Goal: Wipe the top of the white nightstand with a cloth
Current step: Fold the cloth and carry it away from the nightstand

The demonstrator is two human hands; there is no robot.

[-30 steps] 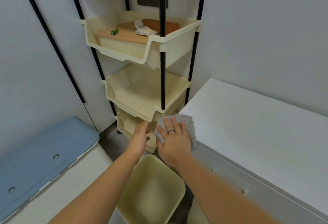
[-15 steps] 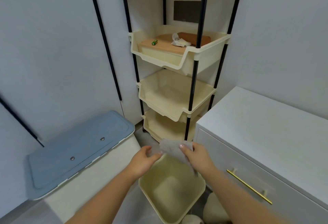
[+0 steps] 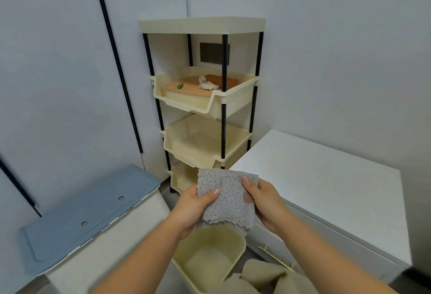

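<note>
Grey cloth and white nightstand

Dotted grey cloth (image 3: 225, 198) hangs folded, lifted off the bare white nightstand (image 3: 321, 191) at its 3 o'clock.

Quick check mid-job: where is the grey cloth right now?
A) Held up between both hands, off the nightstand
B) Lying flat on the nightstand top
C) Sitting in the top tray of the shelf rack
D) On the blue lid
A: the grey cloth is pinched by the left hand and right hand, in the air left of the white nightstand, above the cream bin.
</note>
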